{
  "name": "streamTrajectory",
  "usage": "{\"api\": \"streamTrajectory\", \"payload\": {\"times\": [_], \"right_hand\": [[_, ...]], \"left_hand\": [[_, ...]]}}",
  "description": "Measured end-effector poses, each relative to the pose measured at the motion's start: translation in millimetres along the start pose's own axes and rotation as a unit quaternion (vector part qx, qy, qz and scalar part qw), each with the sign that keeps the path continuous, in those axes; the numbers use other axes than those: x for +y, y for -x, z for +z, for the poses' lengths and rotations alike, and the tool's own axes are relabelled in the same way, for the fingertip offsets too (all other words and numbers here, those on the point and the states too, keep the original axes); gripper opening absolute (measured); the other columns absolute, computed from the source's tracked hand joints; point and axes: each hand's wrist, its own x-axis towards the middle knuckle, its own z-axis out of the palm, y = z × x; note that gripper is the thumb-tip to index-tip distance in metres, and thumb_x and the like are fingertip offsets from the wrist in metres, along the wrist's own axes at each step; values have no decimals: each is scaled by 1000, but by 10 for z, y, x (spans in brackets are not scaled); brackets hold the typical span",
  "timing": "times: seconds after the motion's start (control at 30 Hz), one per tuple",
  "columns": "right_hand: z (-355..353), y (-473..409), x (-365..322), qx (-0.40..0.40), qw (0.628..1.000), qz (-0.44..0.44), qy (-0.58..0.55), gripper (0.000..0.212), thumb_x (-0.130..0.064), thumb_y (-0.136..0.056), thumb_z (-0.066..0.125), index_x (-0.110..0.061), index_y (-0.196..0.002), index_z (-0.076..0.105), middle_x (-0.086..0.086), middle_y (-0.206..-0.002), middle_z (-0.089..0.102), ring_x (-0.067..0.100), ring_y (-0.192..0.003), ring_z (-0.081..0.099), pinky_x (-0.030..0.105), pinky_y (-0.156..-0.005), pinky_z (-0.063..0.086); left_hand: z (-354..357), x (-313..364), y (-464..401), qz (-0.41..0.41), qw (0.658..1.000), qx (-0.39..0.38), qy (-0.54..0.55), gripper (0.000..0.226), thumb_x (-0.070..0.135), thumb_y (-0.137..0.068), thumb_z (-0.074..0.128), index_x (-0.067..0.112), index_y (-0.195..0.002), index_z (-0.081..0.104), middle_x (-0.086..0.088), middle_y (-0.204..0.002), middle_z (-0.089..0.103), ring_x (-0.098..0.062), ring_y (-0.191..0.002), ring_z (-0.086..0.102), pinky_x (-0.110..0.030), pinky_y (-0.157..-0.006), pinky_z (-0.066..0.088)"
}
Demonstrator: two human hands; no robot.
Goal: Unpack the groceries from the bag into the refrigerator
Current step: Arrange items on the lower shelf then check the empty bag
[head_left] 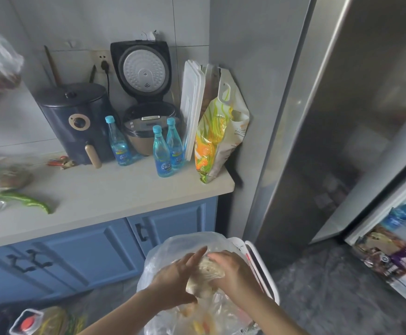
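Groceries: a pale, lumpy food item wrapped in thin clear film (205, 276) sits low in centre view, above the mouth of a translucent plastic shopping bag (185, 245). Left hand (175, 279) lies against its left side, fingers stretched up and forward; right hand (231, 272) curls over its right side, grip closed on the wrap. Inside the bag, blurred yellow and red items, not identifiable. A white rounded bin or basket rim (264, 269) shows just right of the bag.

Refrigerator (342, 117) stands to the right, its steel-grey door swung open; door shelf at lower right holds a blue-capped bottle (405, 211) and printed packets (390, 259), writing too blurred to read.

Beige tabletop (115, 189) over blue cabinet doors (81, 259) carries three clear blue bottles with blue caps (163, 153), labels blue with white script, unreadable. Behind them: an open rice cooker (146, 112), a dark blue air fryer (76, 122), white boards (192, 105) leaning on the wall, a yellow-green printed sack (218, 131) with small illegible text. A green pepper (27, 200) lies at the left edge of the tabletop.
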Motion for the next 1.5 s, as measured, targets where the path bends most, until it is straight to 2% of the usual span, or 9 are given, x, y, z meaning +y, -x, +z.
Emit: {"api": "streamTrajectory", "payload": {"times": [0.13,0.33,0.63,0.83,1.0,1.1,1.23,1.37,1.5], "right_hand": [[41,36,-29,-11,1000,-10,-5,55,-14,-77,71,-24,-129,55,-6,-121,54,10,-115,46,15,-97,36],[58,75,-103,-34,991,-79,102,60,-10,-87,57,-33,-138,36,-4,-116,41,12,-107,41,27,-75,48],[-134,39,-119,-59,989,-125,48,81,-39,-76,74,-39,-144,29,-9,-120,39,1,-97,39,18,-81,43],[-552,83,-248,-4,983,-172,57,68,-49,-74,73,-37,-134,45,-8,-123,45,-1,-93,44,6,-80,29],[-1123,115,-274,30,984,-174,28,57,-44,-78,72,-34,-131,53,-10,-126,43,-7,-95,43,6,-86,34],[-1608,206,-239,65,981,-181,28,54,-41,-77,74,-33,-128,57,-9,-125,46,-10,-92,43,2,-84,32],[-2282,433,-60,116,976,-181,31,51,-42,-75,75,-36,-122,56,-13,-122,48,-8,-86,50,11,-79,43],[-2922,735,332,166,971,-155,69,53,-47,-74,72,-36,-123,56,-12,-124,48,0,-94,53,11,-79,43],[-3472,992,817,199,970,-107,93,59,-55,-73,65,-33,-127,57,-13,-127,47,-1,-102,52,18,-87,46]], "left_hand": [[12,-26,72,2,998,31,-50,105,42,-75,68,52,-143,-12,13,-134,46,-11,-116,48,-35,-93,46],[-113,-67,113,-19,995,65,-72,75,39,-82,65,51,-140,19,10,-117,60,-14,-105,50,-30,-92,39],[-666,51,272,-15,1000,9,25,70,38,-78,72,79,-113,27,5,-99,52,-13,-88,55,-23,-78,43],[-1018,253,337,39,996,50,70,71,30,-76,78,78,-109,39,14,-92,57,2,-84,58,-17,-77,47],[-1393,714,233,75,990,68,101,63,25,-74,81,64,-114,52,22,-90,64,8,-86,61,-8,-76,44],[-1624,1131,59,99,985,74,125,57,17,-73,81,47,-117,62,29,-109,65,6,-101,62,-13,-85,48],[-1803,1747,-271,122,980,56,150,52,17,-75,80,46,-115,64,19,-112,68,0,-107,62,-21,-93,49],[-1750,2470,-687,151,961,22,229,54,-12,-76,70,20,-119,66,16,-112,69,-3,-105,64,-14,-84,50],[-1645,3216,-1131,234,947,-1,221,56,5,-76,77,43,-115,64,16,-117,67,-4,-114,60,-16,-96,45]]}}
